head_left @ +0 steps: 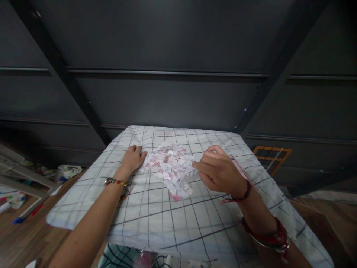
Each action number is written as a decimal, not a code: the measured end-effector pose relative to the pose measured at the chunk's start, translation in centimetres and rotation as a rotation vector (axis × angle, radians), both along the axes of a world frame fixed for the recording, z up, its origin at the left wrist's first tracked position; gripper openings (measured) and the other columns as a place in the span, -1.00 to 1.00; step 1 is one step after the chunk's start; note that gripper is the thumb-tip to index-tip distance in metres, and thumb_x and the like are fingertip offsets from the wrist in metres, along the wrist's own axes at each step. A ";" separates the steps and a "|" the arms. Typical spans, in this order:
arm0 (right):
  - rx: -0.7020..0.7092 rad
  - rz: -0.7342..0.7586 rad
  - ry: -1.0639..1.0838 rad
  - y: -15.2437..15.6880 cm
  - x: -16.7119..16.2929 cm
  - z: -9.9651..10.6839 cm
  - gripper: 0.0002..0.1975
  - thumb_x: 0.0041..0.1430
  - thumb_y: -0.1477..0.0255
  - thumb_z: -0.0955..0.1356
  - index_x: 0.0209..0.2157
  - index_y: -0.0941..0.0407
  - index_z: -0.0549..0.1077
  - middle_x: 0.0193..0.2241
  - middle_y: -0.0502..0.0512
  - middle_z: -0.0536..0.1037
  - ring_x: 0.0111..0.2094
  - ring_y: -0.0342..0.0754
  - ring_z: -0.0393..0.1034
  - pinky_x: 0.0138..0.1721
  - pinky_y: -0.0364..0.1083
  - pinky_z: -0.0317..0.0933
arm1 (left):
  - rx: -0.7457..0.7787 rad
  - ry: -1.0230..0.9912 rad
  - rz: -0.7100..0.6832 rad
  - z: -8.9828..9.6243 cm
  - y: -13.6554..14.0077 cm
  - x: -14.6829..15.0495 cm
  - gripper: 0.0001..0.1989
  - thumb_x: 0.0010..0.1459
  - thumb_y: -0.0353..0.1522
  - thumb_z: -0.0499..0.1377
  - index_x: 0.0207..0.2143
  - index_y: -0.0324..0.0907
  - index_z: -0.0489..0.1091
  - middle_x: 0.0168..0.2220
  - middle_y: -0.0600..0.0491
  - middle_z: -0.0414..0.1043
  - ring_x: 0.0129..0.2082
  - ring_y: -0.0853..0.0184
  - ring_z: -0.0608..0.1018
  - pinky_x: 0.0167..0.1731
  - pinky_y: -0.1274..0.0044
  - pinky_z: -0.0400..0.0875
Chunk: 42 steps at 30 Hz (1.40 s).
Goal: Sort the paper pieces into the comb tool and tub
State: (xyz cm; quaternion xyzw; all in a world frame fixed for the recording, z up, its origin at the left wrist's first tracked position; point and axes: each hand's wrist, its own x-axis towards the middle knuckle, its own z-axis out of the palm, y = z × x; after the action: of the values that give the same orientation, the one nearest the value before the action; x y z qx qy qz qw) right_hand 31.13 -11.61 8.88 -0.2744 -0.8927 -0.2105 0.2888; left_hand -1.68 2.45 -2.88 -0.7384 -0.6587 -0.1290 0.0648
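Note:
A heap of small pink and white paper scraps (170,166) lies on a white cloth with a dark grid pattern (156,216) spread over a table. My left hand (133,158) rests flat on the cloth, its fingers touching the left edge of the heap. At the heap's right edge, my right hand (220,170) is closed around a white comb-like toothed strip (191,174) and a pink-edged flat piece (239,168) that sticks out behind the fingers. Both wrists wear bracelets.
Dark panelled walls with slanted beams rise behind the table. An orange wooden frame (272,154) leans at the right. On the wooden floor at the left lie crumpled paper (68,171), boards and coloured bits (16,199). Patterned fabric (122,258) shows below the table's near edge.

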 end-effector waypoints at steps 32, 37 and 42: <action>-0.050 0.135 0.003 -1.1 -0.7 0.4 -0.75 0.14 0.58 0.18 -0.47 0.12 0.44 -0.61 -0.03 0.32 -0.49 -0.12 0.12 -0.27 -0.05 0.13 | 0.003 -0.014 -0.024 -0.2 0.1 0.0 -0.50 0.28 -0.17 -0.07 0.10 -0.31 0.32 0.09 -0.26 0.35 0.15 0.05 0.33 0.14 0.24 0.26; -0.015 0.141 0.010 -1.6 -0.9 0.9 -0.76 0.15 0.58 0.19 -0.44 0.14 0.45 -0.62 -0.04 0.33 -0.50 -0.12 0.13 -0.28 -0.05 0.14 | -0.007 -0.006 -0.005 -0.1 0.1 0.0 -0.50 0.28 -0.18 -0.07 0.11 -0.31 0.31 0.10 -0.26 0.34 0.16 0.05 0.32 0.15 0.24 0.25; -0.033 0.120 0.012 -1.8 -0.1 1.3 -0.76 0.14 0.58 0.18 -0.49 0.10 0.41 -0.63 -0.05 0.30 -0.50 -0.12 0.10 -0.33 -0.06 0.11 | 0.007 -0.002 -0.028 -0.2 0.1 -0.1 -0.52 0.28 -0.17 -0.07 0.09 -0.28 0.32 0.09 -0.23 0.36 0.16 0.05 0.32 0.13 0.23 0.27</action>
State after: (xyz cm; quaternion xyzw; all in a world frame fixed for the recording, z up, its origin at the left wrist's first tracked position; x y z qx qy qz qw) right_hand 31.05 -13.36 10.21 -0.2265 -0.9091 -0.1766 0.3018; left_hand -1.78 2.58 -3.11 -0.7472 -0.6480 -0.1328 0.0648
